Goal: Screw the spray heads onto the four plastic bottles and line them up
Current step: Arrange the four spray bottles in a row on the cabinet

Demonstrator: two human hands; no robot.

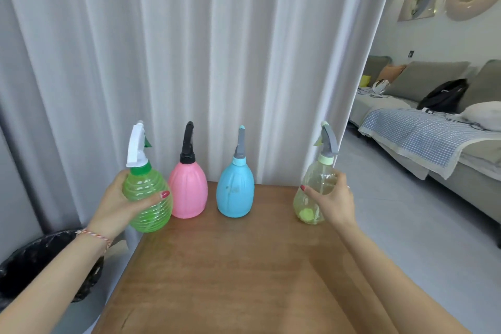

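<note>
A: Four bottles, heads on, far edge of wooden table [230, 266]: green bottle [151, 198], pink bottle [188, 190], blue bottle [235, 190], clear bottle [314, 192].

B: Hands?

A: Left hand [116, 209] wraps green at far left; right hand [334, 200] fingers closed around clear at far right.

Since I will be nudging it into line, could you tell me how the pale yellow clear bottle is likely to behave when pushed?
The pale yellow clear bottle looks nearly empty, so probably light. Its tall spray head over a rounded body suggests it may tip if pushed high. The right hand already steadies it.
</note>
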